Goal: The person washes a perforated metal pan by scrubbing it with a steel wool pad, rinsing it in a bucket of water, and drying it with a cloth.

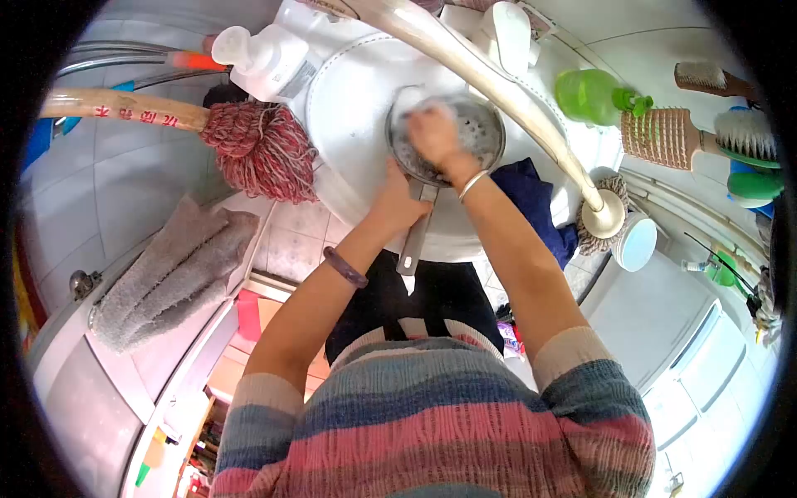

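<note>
**Hands Working at a Pan over a White Basin**

Nearest, a person in a striped knit top is leaning over a white basin (pixel 347 112). The left hand (pixel 403 203) is closing its fingers around the handle (pixel 413 245) of a metal pan (pixel 488 133), beside the rim. The right hand (pixel 433 137) is moving in a blur inside the pan; whether its fingers are open or gripping the whitish patch beside them, one cannot tell.

The pan is sitting within the basin's outline, its handle pointing toward the body. A dark blue cloth (pixel 525 203) is draping over the basin's right side. To the left, a red-and-white mop head (pixel 256 149) is hanging near the rim, and a grey towel (pixel 178 274) is lying lower down.

Beyond the pan, a pale pole (pixel 498 83) is slanting across the basin, covering part of its far right side. A white pump bottle (pixel 278 66) and a green bottle (pixel 589 95) are flanking it. Brushes (pixel 664 139) are lining the right side; tiles are covering the floor (pixel 299 232).
</note>
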`<control>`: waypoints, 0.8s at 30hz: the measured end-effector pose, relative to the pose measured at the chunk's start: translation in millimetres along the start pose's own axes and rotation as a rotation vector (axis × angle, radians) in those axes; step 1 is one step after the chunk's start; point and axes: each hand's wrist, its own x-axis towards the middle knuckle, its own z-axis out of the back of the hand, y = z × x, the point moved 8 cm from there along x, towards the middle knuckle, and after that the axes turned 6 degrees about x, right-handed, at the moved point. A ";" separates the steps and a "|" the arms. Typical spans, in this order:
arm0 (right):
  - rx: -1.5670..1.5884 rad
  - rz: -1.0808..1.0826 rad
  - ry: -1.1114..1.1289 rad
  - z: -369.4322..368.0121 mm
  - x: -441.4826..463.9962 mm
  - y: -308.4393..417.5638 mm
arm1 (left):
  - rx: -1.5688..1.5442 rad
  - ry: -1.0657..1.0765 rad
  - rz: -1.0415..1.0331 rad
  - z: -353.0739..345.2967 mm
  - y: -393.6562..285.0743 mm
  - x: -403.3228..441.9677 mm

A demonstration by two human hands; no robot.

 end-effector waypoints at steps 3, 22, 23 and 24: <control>0.269 0.167 -0.005 -5.4 -36.4 9.0 | 0.001 -0.077 -0.009 -11.9 23.5 5.0; 0.275 -0.024 -0.134 25.1 -34.7 -87.7 | -0.521 0.245 0.305 -28.1 15.7 4.5; 0.322 -0.091 -0.147 19.0 -24.7 -89.5 | -0.529 0.226 0.308 -27.1 15.7 6.2; 0.370 -0.157 -0.163 17.8 -15.3 -85.1 | -0.539 0.208 0.318 -27.1 17.4 5.0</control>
